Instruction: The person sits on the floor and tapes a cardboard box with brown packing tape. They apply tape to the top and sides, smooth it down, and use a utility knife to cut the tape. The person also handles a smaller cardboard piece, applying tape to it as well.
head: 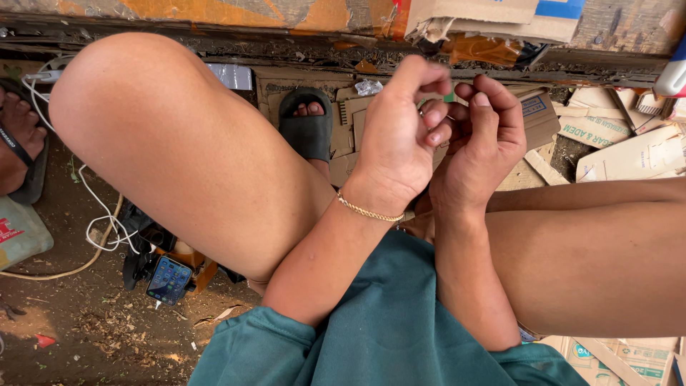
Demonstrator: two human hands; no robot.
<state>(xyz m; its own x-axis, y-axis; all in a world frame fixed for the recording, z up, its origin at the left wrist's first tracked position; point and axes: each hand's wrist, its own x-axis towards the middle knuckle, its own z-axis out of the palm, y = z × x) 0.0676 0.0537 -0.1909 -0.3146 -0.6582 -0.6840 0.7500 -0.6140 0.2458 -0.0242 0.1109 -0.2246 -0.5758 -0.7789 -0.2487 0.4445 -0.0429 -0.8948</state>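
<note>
Piece (423, 109), small and pale, sits between the curled fingers (434, 114) of the left hand (400, 136); it is too small to tell what it is. The left fingers are closed in on it, thumb side turned up. The right hand (480, 139) touches the left, its fingers also bent shut, knuckles up, with the thumb laid along the forefinger; whether it grips anything I cannot tell. Both hands are raised between the knees, above the cardboard (629, 154) scraps on the ground.

A thin gold bracelet (366, 211) circles the left wrist. The left forearm rests against the bare left knee (179, 136); the right forearm lies along the right leg (593, 250). Teal cloth (386, 322) covers the lap below.

Beyond the hands, a foot in a black sandal (307, 125) stands on the cardboard. Under the left knee a phone (168, 279) lies with its screen lit, beside a white cable (107, 221) looping over the dirt (71, 322). Another sandalled foot (18, 143) shows at the left edge.
</note>
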